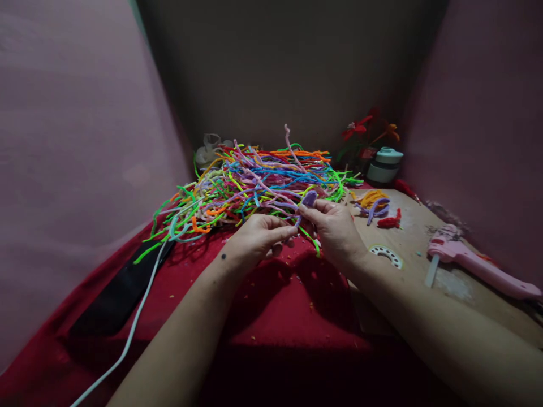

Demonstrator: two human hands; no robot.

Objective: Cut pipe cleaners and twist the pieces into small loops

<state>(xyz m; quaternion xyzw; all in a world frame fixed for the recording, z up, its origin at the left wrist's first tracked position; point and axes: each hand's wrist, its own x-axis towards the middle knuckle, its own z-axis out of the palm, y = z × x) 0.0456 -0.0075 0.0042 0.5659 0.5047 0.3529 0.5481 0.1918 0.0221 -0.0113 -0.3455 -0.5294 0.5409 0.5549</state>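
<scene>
lilac chenille stem [308, 199] is pinched between both hands just above the red cloth [271, 294], in front of the big tangle of coloured stems [258, 183]. the left hand [254, 237] is closed on the lower part of the stem, its fingers [282, 230] brought together at the tips; the right hand [335, 226] is clenched on the upper part, where the stem is folded into a small rounded loop above the thumb. both hands are grasping the same stem, close together and almost touching.

for the bend in hand to be done well, the stem is best kept short between the 2 grips, so that the wire core folds where it is wanted and not further along. the loop would be better rolled over a fingertip than creased, since a sharp kink in such wire is hard to take out. the loose tail should be kept clear of the pile, as the fuzzy pile of 1 stem catches readily on another.

the stem looks soft and fuzzy, pale purple, thin, and stiff enough to hold its curve. its lower end is lost against the tangle and cannot be followed.

on the wooden desk [419, 249] to the right lie a pink glue gun [475, 263], a few bent pieces in orange, purple and red [375, 206], and a small white ring-shaped item [387, 254]. a white cable [127, 339] runs across the cloth on the left.
</scene>
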